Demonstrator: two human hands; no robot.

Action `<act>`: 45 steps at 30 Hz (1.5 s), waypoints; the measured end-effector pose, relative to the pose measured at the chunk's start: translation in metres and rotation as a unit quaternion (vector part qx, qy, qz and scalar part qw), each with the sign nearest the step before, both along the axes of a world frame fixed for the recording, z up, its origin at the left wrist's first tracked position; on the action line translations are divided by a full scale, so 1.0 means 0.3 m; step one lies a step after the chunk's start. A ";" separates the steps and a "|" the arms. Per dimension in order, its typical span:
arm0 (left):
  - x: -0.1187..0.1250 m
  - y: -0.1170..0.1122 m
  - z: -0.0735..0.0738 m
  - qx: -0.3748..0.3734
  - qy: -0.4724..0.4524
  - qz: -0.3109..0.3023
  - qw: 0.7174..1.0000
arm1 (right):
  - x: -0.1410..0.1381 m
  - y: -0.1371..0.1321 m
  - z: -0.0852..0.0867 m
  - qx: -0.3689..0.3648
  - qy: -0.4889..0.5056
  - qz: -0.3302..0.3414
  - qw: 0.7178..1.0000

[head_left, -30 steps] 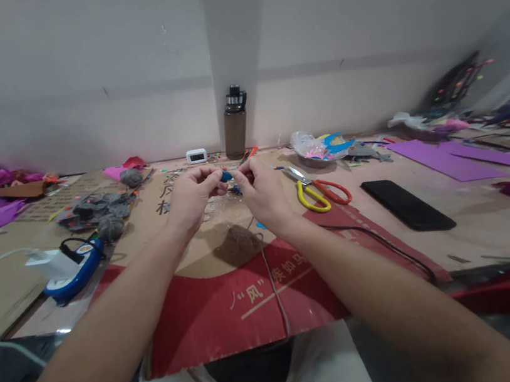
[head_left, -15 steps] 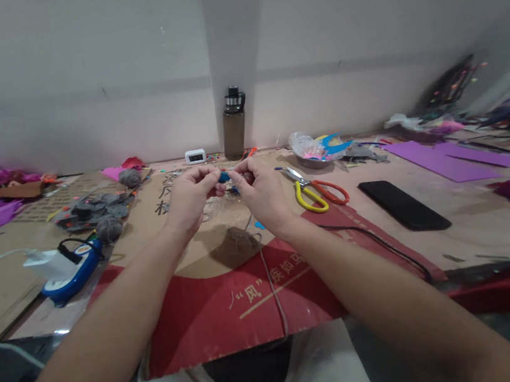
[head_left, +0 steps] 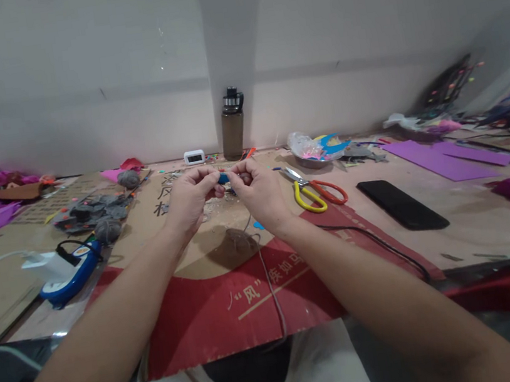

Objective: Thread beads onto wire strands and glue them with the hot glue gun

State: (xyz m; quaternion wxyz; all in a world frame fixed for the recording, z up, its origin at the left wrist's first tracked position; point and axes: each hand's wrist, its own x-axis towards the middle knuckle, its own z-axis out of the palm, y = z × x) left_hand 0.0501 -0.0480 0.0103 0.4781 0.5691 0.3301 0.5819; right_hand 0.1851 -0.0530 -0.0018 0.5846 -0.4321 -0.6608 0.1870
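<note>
Pinching a small blue piece [head_left: 223,177] between both hands, above the cardboard sheet [head_left: 196,313]. The piece is showing as a short, dark, slightly teal blue bit bridging the gap between the fingertips; its ends are disappearing behind the fingers, so full shape and material are staying unclear at this size. Left hand [head_left: 195,194] is gripping one end, thumb and forefinger drawn close together, other fingers curling under. Right hand [head_left: 257,189] is gripping the opposite end in a similar narrow pinch. A grey strand [head_left: 270,283] is trailing down over the sheet's red part towards the near edge. Scissors [head_left: 312,190], one handle yellow, one orange-red, are lying to the right of the right hand. A bottle [head_left: 233,132] is standing upright beyond the hands, near the wall.
</note>
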 end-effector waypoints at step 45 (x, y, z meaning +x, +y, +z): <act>-0.031 -0.023 0.047 0.059 0.202 0.035 0.977 | 0.036 -0.014 0.004 0.051 -0.134 0.009 0.990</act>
